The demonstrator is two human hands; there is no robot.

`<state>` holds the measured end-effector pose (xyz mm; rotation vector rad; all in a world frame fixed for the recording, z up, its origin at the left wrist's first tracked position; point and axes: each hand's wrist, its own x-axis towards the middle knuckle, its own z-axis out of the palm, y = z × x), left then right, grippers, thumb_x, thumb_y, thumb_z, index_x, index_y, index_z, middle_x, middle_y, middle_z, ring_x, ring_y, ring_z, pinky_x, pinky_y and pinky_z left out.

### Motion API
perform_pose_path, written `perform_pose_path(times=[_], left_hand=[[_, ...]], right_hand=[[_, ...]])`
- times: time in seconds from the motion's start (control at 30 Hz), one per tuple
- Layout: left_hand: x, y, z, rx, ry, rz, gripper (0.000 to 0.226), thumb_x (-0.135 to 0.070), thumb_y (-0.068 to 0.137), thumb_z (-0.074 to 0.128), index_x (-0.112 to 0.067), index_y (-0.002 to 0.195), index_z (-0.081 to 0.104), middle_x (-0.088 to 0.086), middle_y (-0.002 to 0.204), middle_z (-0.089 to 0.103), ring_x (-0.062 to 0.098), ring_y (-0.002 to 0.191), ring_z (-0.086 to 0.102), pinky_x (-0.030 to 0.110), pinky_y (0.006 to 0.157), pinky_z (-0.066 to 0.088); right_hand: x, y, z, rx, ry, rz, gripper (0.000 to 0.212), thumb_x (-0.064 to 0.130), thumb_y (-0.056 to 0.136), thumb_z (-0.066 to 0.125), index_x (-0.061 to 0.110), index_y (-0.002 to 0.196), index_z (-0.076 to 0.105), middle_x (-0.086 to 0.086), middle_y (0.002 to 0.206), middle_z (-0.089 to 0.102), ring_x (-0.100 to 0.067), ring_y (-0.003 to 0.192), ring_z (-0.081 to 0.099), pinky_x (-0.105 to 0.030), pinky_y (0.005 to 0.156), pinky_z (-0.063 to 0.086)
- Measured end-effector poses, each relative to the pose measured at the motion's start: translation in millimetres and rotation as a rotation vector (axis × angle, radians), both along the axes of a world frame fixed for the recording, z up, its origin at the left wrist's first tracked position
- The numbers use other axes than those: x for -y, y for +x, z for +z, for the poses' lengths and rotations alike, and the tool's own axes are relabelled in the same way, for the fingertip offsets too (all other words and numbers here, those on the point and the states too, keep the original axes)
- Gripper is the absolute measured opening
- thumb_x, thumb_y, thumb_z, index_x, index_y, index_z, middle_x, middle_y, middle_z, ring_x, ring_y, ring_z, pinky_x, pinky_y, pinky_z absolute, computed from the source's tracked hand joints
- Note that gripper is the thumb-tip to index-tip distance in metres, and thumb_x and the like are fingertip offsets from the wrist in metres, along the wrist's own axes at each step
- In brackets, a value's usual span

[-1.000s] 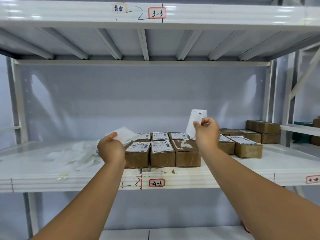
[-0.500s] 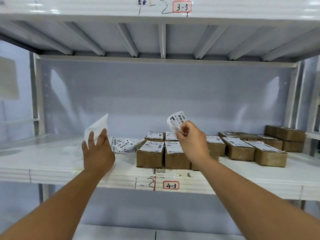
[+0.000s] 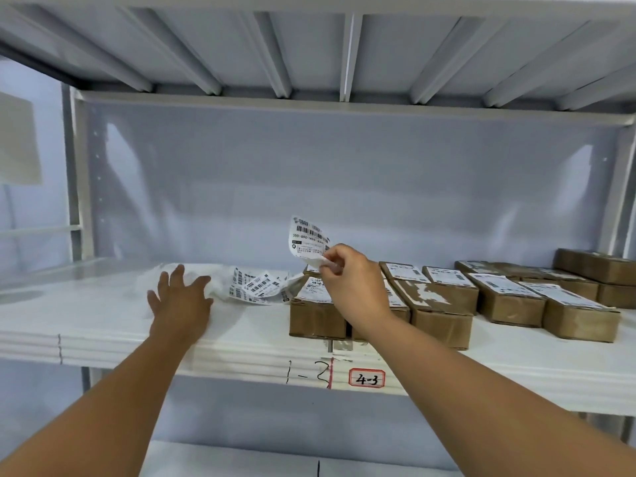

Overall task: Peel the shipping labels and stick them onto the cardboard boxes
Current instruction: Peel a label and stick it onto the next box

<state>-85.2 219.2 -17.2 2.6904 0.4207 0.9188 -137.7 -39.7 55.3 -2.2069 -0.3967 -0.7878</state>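
Pinching a shipping label at frame centre, the right hand hovers above cardboard boxes while the left hand rests spread on backing papers.

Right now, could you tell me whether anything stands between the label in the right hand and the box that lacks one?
Nothing visible does. The right hand pinches the label in the air above the front boxes; the unlabelled box sits just right of that hand, its top open and bearing only torn paper scraps.
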Motion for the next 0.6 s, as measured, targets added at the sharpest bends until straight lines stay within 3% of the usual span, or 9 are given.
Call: perform_pose_path(times=[0.07,0.13,0.23,0.33,0.4,0.47,0.6], left_hand=[[3,-5,1,0.128,0.006,-0.040,0.041,-0.024,0.089,0.062,-0.019,0.129,0.053,0.016,0.151,0.023,0.035,0.142,0.011,0.053,0.112,0.009],[6,-11,0,0.304,0.073,-0.100,0.034,-0.015,0.080,0.072,-0.010,0.112,0.063,0.021,0.138,0.042,0.042,0.131,0.033,0.057,0.106,0.024],[30,-30,7,0.535,0.123,-0.315,0.015,-0.010,0.082,0.063,-0.011,0.097,0.065,0.013,0.109,0.060,0.035,0.096,0.059,0.039,0.085,0.043],[81,-57,34,0.480,-0.353,-0.654,0.018,-0.007,0.091,0.053,-0.022,0.087,0.062,0.000,0.098,0.062,0.014,0.088,0.060,0.016,0.074,0.042],[110,-69,51,0.349,-0.560,-0.831,0.017,-0.018,0.094,0.052,-0.027,0.087,0.064,0.000,0.100,0.063,0.010,0.092,0.059,0.019,0.081,0.043],[133,-74,62,0.212,-0.724,-0.979,0.018,-0.030,0.096,0.050,-0.029,0.091,0.067,0.006,0.104,0.064,0.014,0.097,0.059,0.029,0.090,0.046],[170,-78,74,0.135,-1.048,-1.033,0.018,-0.014,0.096,0.049,-0.017,0.099,0.067,0.009,0.108,0.067,0.023,0.107,0.062,0.026,0.092,0.050]], right_hand=[[-2,0,-3,-0.013,-0.014,-0.001,0.021,0.020,0.093,0.053,0.025,0.112,0.061,0.000,0.109,0.068,-0.019,0.088,0.063,-0.030,0.070,0.053],[-1,0,-5,-0.014,-0.003,0.005,0.033,0.020,0.093,0.052,0.027,0.126,0.056,-0.002,0.111,0.067,-0.019,0.094,0.062,-0.031,0.078,0.053],[2,-2,-5,-0.016,0.017,0.028,0.045,0.020,0.094,0.052,0.027,0.138,0.046,-0.002,0.116,0.065,-0.018,0.093,0.061,-0.026,0.078,0.050],[8,-4,-3,-0.022,0.008,0.032,0.049,0.018,0.095,0.051,0.026,0.143,0.041,0.001,0.120,0.064,-0.010,0.085,0.053,-0.011,0.063,0.039],[14,-8,-2,-0.006,0.011,0.030,0.049,0.017,0.095,0.052,0.026,0.142,0.042,0.000,0.117,0.066,-0.009,0.083,0.052,-0.005,0.056,0.036],[21,-14,0,0.019,0.015,0.020,0.045,0.015,0.095,0.052,0.024,0.139,0.047,-0.002,0.117,0.066,-0.010,0.085,0.053,-0.004,0.060,0.035],[38,-26,0,0.110,-0.072,-0.001,0.032,0.008,0.090,0.054,0.019,0.118,0.063,-0.001,0.112,0.067,-0.009,0.087,0.057,0.000,0.067,0.035]])
